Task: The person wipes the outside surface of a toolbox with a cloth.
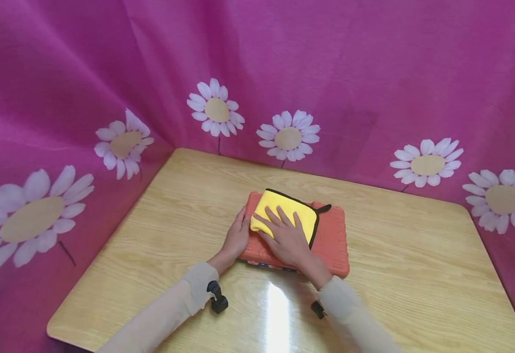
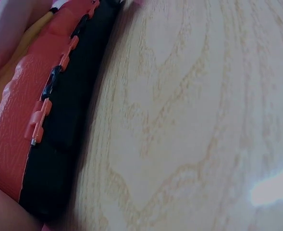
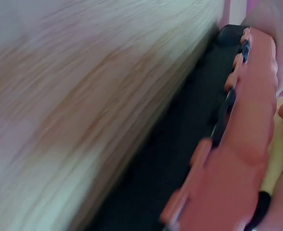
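Your right hand [image 1: 287, 239] lies open with its fingers spread on a yellow cloth [image 1: 279, 200], and the cloth is directly beneath it, on top of a red case [image 1: 334, 238]. Your left hand [image 1: 237, 237] is against the left edge of that case, just beside the cloth's left side; whether its fingers curl round the edge or simply rest there, you cannot tell from these views. So the case sits between your hands, one at its side and the other over its top — and its right part shows uncovered. The cloth has a black border, with a black loop [image 1: 325, 209] sticking out past its far right corner. From your left wrist, the case's black lower part [image 2: 59, 163] and a red latch [image 2: 38, 122] show along the near side. Below and around is the wood-grain table [image 1: 416, 260], with a bright glare near your forearms; beyond it hangs a magenta curtain [image 1: 350, 73] printed with white flowers [image 1: 288, 137].
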The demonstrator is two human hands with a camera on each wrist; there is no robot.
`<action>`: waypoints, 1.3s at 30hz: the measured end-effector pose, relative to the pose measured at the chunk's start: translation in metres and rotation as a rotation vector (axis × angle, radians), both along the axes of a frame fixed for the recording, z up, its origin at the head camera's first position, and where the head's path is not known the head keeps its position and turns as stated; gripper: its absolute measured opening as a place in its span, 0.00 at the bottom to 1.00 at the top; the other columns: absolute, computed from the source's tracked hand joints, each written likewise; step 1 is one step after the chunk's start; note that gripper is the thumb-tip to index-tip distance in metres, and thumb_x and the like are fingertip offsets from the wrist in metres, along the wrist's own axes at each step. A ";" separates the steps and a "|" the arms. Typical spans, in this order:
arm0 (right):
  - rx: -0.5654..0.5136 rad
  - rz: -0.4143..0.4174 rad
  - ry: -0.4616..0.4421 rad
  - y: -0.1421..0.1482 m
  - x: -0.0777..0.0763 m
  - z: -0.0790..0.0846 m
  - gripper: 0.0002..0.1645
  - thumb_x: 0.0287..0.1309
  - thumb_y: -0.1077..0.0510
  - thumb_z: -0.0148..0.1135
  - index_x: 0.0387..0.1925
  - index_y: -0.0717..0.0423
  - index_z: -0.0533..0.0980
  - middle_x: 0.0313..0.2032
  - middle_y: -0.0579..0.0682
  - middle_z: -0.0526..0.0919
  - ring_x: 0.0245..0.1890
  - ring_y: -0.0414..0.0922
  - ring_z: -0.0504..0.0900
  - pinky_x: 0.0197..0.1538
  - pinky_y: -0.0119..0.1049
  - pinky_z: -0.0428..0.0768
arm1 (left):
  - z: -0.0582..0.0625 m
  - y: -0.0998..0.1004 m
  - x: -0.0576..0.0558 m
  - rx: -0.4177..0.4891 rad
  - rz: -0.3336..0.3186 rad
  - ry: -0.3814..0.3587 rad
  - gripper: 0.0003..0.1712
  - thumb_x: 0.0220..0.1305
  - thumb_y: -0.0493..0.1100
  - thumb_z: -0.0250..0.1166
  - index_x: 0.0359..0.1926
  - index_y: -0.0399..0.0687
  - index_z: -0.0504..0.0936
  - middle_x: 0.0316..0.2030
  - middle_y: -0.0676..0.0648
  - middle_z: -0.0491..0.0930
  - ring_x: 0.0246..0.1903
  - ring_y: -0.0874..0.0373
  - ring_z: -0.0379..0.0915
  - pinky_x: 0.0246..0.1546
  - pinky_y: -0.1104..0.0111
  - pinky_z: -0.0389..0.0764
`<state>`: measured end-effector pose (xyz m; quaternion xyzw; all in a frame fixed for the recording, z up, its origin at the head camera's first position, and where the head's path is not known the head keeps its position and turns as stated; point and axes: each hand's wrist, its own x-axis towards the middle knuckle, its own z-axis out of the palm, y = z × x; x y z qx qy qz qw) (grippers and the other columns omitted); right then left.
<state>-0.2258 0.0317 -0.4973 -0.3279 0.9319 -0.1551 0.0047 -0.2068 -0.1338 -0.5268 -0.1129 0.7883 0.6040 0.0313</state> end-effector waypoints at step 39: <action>0.062 -0.042 0.147 -0.017 0.045 -0.009 0.33 0.75 0.40 0.45 0.77 0.34 0.56 0.74 0.48 0.61 0.74 0.52 0.55 0.72 0.62 0.45 | -0.007 -0.007 0.004 0.010 -0.092 0.188 0.46 0.69 0.38 0.64 0.78 0.39 0.47 0.75 0.39 0.55 0.72 0.44 0.52 0.70 0.51 0.57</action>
